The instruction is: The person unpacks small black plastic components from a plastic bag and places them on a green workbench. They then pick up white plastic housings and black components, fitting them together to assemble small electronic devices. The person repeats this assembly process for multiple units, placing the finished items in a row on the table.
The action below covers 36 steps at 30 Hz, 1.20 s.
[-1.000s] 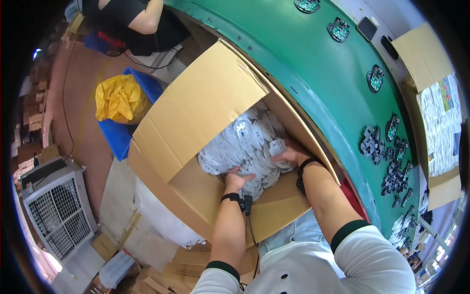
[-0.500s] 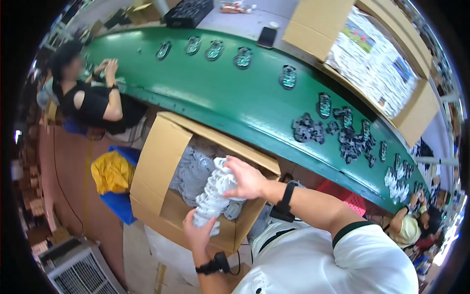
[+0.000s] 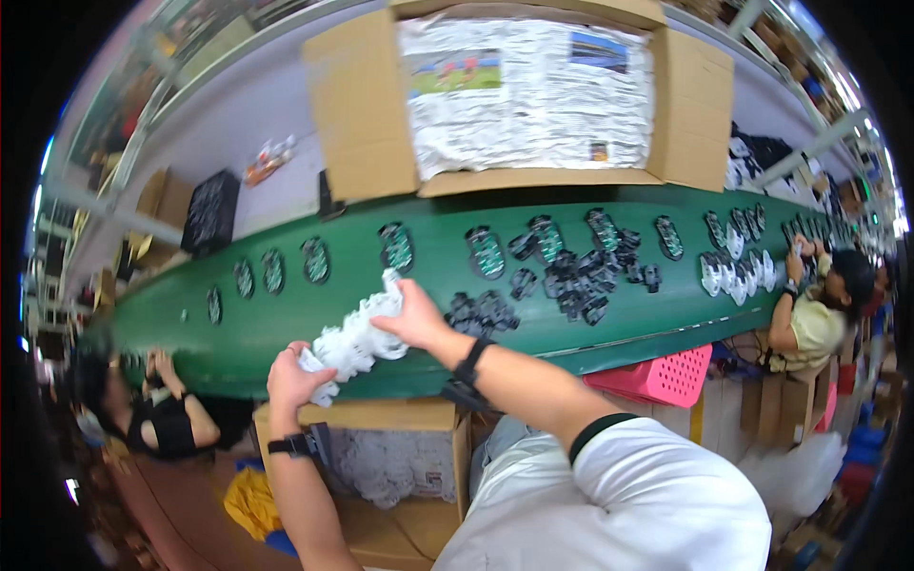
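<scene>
My left hand (image 3: 299,379) and right hand (image 3: 409,319) pinch opposite ends of a stack of white parts (image 3: 354,341), held between them at the green desk (image 3: 262,335). Beyond both hands: printed sheet (image 3: 533,105) in open carton (image 3: 700,109); lettering unreadable.

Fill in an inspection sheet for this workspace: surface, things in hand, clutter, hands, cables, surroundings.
Surface: green worktable, bearing dark units with green boards.
Job's things: stack of white parts, held at a slant; more white parts in the lower carton.
Clutter: loose pile of black parts.
Hands: left hand on the stack's lower end, right hand near its upper end.
Cables: none clearly made out.
Surroundings: pink basket, upper open carton, one co-worker left, another co-worker right.
</scene>
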### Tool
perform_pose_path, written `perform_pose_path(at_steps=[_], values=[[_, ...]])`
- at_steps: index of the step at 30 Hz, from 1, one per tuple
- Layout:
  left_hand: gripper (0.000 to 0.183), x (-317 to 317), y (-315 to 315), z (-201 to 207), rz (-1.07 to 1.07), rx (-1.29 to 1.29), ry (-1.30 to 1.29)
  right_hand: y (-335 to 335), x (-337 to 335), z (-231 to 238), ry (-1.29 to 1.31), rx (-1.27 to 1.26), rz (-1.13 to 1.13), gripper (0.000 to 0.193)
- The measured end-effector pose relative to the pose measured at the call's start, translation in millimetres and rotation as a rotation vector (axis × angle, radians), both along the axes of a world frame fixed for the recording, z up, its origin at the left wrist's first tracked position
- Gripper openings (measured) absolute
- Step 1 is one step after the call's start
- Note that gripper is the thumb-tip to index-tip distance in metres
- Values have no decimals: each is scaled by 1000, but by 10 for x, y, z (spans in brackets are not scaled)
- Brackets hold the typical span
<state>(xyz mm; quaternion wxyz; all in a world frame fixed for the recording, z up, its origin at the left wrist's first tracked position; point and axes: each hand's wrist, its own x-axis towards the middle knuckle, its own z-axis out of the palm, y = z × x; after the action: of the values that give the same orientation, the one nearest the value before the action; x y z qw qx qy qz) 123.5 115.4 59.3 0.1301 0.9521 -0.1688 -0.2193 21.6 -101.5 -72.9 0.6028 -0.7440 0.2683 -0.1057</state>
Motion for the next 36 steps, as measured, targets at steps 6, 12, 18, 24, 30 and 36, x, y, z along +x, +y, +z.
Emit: perform_pose_path(at_steps=[6, 12, 18, 24, 30, 36], values=[[113, 1173, 167, -760, -217, 235, 194, -3, 494, -227, 238, 219, 2, 97], [105, 1007, -416, -432, -230, 534, -219, -1133, -950, 308, -183, 335, 78, 43], [35, 328, -1058, -589, -292, -436, -449, -2854, -2635, 160, 31, -895, -369, 38], [48, -1482, -2818, -597, -842, -616, -330, -3452, -3125, -152, 505, -964, -26, 88], [115, -1811, -3658, -1350, -568, -246, -289, -3586, -3299, -322, 406, -920, 240, 96], [111, -2219, -3323, -1672, -645, -54, -312, -2969, -3735, -258, 236, -861, 381, 102]])
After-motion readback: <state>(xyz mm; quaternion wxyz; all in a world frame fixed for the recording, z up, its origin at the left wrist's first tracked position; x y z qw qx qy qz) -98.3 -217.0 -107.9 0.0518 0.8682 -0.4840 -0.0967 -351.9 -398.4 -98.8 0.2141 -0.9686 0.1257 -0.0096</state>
